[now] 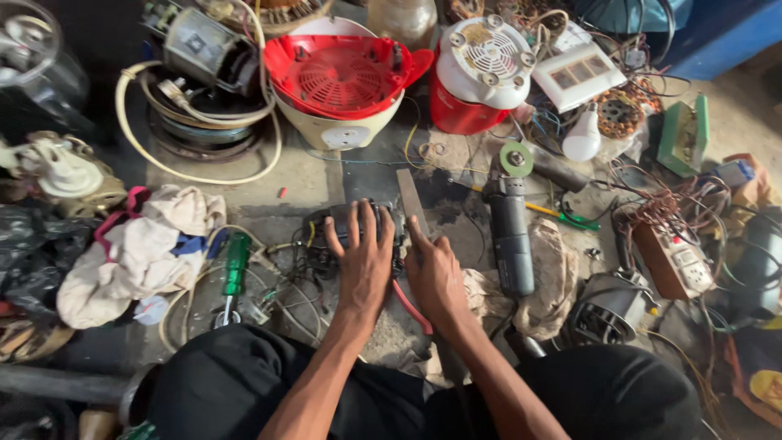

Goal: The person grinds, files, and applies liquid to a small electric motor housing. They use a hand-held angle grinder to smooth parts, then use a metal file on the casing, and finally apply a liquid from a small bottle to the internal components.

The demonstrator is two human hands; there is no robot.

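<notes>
Hands press down to keep things steady — left hand flat, fingers spread, on a dark block; right hand closed around a metal file.

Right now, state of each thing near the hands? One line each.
left hand: flat on the dark part, fingers spread
right hand: beside it, on a flat metal bar
dark part: on the floor, under the left hand
flat metal bar: lying angled on the floor
angle grinder: lying down, disc end away, untouched
green screwdriver: lying loose
red fan base: upturned
</notes>
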